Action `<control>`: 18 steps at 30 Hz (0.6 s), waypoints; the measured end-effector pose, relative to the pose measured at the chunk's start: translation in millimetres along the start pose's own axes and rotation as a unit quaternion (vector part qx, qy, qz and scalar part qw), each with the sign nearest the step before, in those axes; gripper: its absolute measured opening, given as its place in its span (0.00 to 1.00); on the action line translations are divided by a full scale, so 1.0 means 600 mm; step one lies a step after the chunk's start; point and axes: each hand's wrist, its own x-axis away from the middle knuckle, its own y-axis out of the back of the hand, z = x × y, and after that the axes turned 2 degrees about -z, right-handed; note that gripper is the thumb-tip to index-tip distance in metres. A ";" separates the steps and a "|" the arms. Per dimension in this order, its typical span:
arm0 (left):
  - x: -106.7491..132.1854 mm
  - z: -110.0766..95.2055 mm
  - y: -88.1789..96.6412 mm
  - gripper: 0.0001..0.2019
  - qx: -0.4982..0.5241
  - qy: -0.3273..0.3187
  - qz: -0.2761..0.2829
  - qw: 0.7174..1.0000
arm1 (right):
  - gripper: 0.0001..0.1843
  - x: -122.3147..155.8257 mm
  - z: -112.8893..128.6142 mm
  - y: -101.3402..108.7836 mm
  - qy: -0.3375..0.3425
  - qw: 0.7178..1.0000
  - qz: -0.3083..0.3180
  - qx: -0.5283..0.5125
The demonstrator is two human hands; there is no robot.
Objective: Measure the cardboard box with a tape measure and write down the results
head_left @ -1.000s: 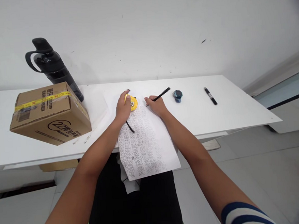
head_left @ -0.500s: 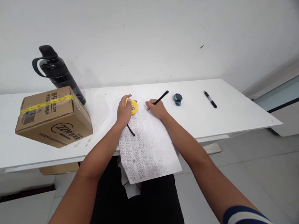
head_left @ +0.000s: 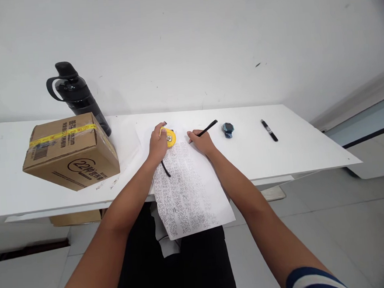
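A white sheet of paper [head_left: 195, 196] covered with rows of small handwritten marks lies on the table and hangs over its front edge. My left hand [head_left: 158, 144] is closed around a yellow tape measure [head_left: 171, 138] at the sheet's upper left. A black strap [head_left: 165, 169] sticks out below that hand. In my right hand [head_left: 202, 141] a slim black pen [head_left: 209, 127] is pinched, its tip down at the paper near the upper rows. Part of the sheet's right side is covered by my right hand and forearm.
On the left of the white table [head_left: 252, 157] stand a cardboard box [head_left: 70, 152] and, behind it, a black water bottle [head_left: 80, 97]. To the right lie a blue digital watch [head_left: 228, 129] and a black marker [head_left: 269, 130]. A white wall [head_left: 185, 52] rises behind the table.
The view has shifted slightly. Both hands keep their holds on the tape measure and the pen, in nearly the same places on the paper.
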 end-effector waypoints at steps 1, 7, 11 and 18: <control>0.000 0.000 0.000 0.15 -0.004 0.004 0.001 1.000 | 0.18 0.000 0.000 0.000 0.000 1.000 -0.006 0.001; 0.005 -0.013 0.002 0.13 -0.021 0.017 0.012 1.000 | 0.18 0.000 -0.001 0.001 -0.002 1.000 -0.011 0.004; 0.008 -0.020 0.003 0.12 -0.023 0.021 0.011 0.999 | 0.18 0.000 -0.002 0.002 0.000 0.999 -0.032 0.016; 0.012 -0.025 0.004 0.15 -0.037 0.003 0.012 0.999 | 0.18 0.000 -0.005 0.000 0.001 0.999 -0.026 0.020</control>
